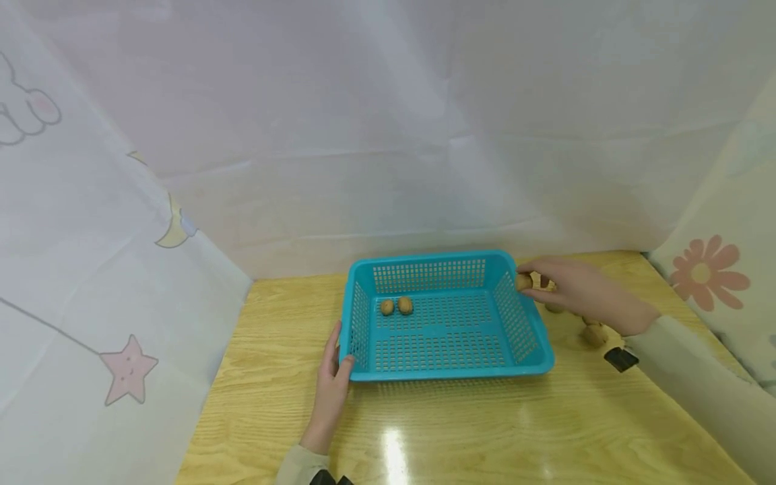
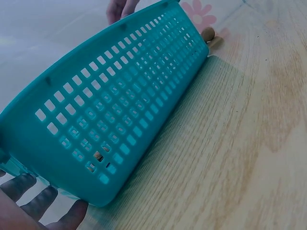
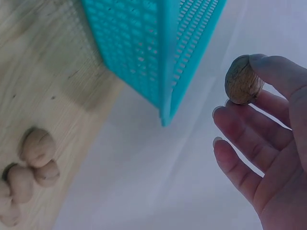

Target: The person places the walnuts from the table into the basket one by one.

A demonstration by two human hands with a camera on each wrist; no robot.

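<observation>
A turquoise plastic basket (image 1: 448, 372) with lattice walls stands on the table in the head view. Two walnuts, a smaller one (image 1: 386, 307) and a larger one (image 1: 405, 305), lie inside near its left end. My left hand (image 1: 333, 385) grips the basket's left side, thumb at the rim and fingers along the outside wall. Between thumb and fingertips, my right hand (image 1: 572, 289) pinches a walnut (image 3: 243, 80), held up beside the basket's right rim. Below that hand, more walnuts (image 3: 38, 147) sit in a cluster on the table, partly hidden by the arm in the head view.
The wooden table (image 1: 267, 350) has a pale patterned cloth (image 1: 388, 168) hanging behind it and at both sides. Its back edge runs close behind the basket. A dark strap (image 1: 621, 359) shows at the right wrist.
</observation>
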